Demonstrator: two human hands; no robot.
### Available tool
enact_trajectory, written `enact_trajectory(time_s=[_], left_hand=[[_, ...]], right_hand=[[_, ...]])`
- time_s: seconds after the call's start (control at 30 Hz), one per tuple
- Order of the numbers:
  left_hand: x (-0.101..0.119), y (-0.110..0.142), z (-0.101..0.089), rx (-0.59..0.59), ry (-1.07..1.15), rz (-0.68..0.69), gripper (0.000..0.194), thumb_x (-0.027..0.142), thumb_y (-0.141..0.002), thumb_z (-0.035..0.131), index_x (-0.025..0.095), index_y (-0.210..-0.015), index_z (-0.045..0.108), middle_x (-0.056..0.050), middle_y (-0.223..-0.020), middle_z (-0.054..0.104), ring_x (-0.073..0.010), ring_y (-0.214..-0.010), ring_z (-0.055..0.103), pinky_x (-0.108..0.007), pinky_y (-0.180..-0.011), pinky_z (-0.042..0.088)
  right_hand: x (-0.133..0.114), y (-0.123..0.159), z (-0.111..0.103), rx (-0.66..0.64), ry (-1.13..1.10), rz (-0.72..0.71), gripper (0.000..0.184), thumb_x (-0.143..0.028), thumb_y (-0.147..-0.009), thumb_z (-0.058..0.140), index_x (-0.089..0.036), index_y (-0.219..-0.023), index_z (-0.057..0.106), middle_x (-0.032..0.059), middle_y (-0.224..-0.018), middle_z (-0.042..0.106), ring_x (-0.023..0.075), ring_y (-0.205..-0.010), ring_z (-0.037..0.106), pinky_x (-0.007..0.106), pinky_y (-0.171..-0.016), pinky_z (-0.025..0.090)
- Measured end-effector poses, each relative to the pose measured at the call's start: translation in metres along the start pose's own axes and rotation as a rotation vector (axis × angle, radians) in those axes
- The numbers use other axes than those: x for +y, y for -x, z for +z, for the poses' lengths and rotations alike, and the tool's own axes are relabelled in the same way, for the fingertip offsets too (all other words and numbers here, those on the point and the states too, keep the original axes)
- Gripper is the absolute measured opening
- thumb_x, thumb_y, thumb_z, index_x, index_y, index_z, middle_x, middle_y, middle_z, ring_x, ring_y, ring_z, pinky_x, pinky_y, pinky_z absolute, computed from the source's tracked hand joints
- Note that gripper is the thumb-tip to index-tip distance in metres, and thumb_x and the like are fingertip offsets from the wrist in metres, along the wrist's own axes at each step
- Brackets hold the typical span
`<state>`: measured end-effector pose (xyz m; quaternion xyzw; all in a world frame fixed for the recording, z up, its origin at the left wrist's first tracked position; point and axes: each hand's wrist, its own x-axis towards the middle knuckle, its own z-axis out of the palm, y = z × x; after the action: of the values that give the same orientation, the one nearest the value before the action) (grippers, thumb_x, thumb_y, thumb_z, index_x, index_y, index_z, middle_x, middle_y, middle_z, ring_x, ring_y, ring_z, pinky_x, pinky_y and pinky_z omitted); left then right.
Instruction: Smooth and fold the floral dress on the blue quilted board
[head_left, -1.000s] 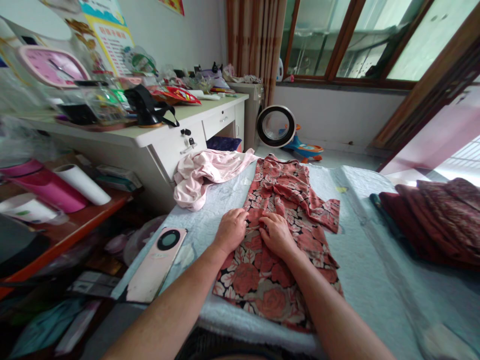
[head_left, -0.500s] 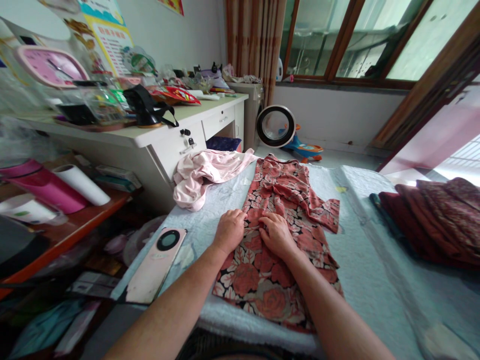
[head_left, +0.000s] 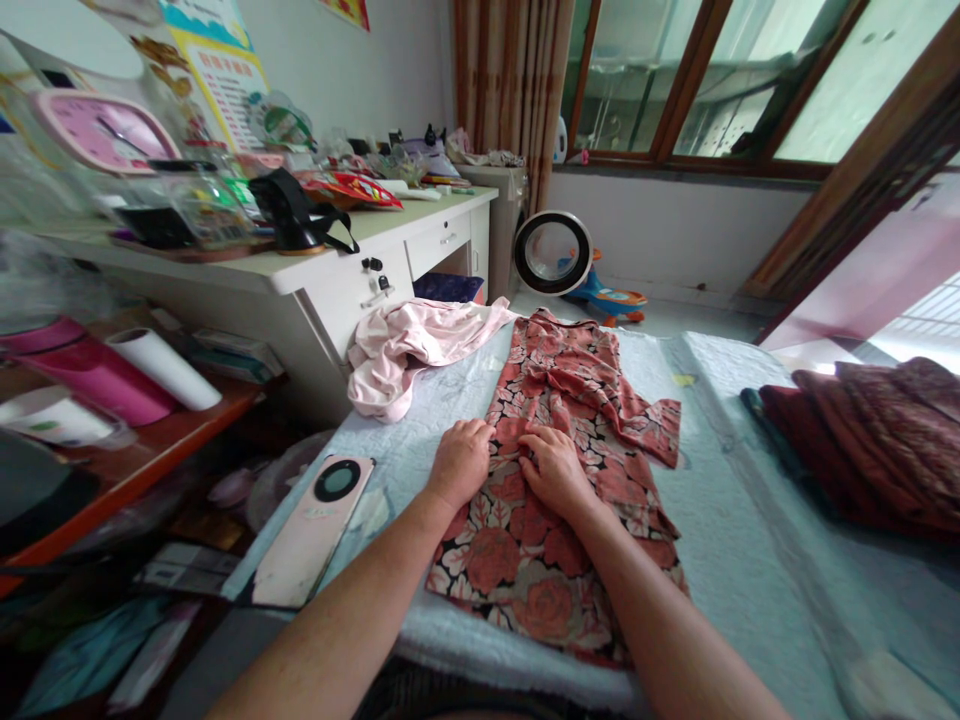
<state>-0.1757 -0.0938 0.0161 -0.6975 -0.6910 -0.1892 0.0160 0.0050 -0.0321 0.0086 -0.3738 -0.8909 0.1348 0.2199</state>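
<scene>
A red floral shirt (head_left: 517,550) with black and cream leaves lies lengthwise on the light blue bedspread (head_left: 750,500), its collar at the far end. One sleeve is folded across and sticks out to the right. At the shirt's left edge, my left hand (head_left: 460,462) has its fingers curled down on the fabric. My right hand (head_left: 556,468) grips the cloth near the middle, thumb and fingers bent around a small fold. Parts of the fingertips are hidden. Beyond my left hand lies a crumpled pale pink garment (head_left: 405,345).
A pink phone (head_left: 315,530) lies at the bed's left edge. Folded dark red clothes (head_left: 877,440) are stacked at the right. A cluttered white desk (head_left: 330,300) stands at the left, with a shelf (head_left: 225,410) below. A washing machine (head_left: 499,200) has its round door (head_left: 553,253) open.
</scene>
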Motion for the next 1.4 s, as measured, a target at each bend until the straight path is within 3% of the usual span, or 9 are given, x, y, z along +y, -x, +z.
enact_trajectory(time_s=[0.87, 1.4], left_hand=[[-0.0013, -0.0012, 0.0018, 0.028, 0.035, 0.01, 0.023, 0.01, -0.089, 0.051, 0.019, -0.105, 0.066, -0.007, -0.111, 0.068, -0.0232, -0.101, 0.058, -0.037, -0.094, 0.047], [-0.0044, -0.0002, 0.0007, 0.053, 0.038, 0.005, 0.021, 0.008, -0.086, 0.052, 0.021, -0.095, 0.066, -0.005, -0.097, 0.068, -0.0222, -0.094, 0.06, -0.036, -0.088, 0.046]], right_hand=[[0.0008, -0.0002, 0.0006, 0.006, -0.006, -0.005, 0.027, -0.02, -0.084, 0.059, -0.02, -0.109, 0.07, 0.0098, -0.125, 0.064, 0.0261, -0.116, 0.055, 0.043, -0.103, 0.041], [0.0008, -0.0002, 0.001, 0.014, 0.002, -0.005, 0.026, -0.02, -0.084, 0.059, -0.021, -0.108, 0.069, 0.01, -0.124, 0.064, 0.0263, -0.116, 0.055, 0.043, -0.103, 0.041]])
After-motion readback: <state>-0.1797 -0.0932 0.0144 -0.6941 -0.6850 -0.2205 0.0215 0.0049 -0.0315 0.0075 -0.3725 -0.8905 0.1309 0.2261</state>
